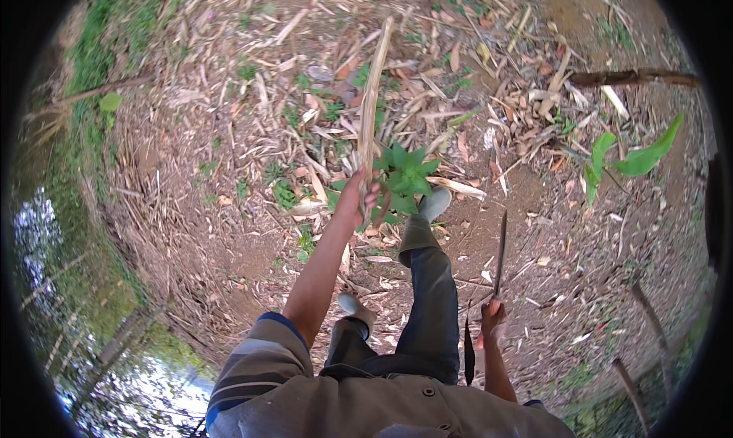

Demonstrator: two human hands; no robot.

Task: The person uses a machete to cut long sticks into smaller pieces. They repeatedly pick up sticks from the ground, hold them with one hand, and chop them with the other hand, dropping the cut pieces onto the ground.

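Observation:
My left hand (360, 197) is closed round the lower end of a long pale split stick of wood (372, 95), which points up and away from me with a slight bend. At my right side, held low, my right hand (493, 320) grips a machete (501, 251) by its reddish-orange handle. The machete's dark narrow blade points forward, apart from the stick. A leafy green plant (406, 171) grows just beyond my left hand, beside my forward boot.
My grey-green boots (434, 204) stand on ground strewn with wood chips (259, 125) and dry leaves. A dark branch (634, 77) lies at the far right, with a broad-leaved seedling (641, 159) nearer. Upright poles (649, 316) stand at the right; grass (99, 49) edges the left.

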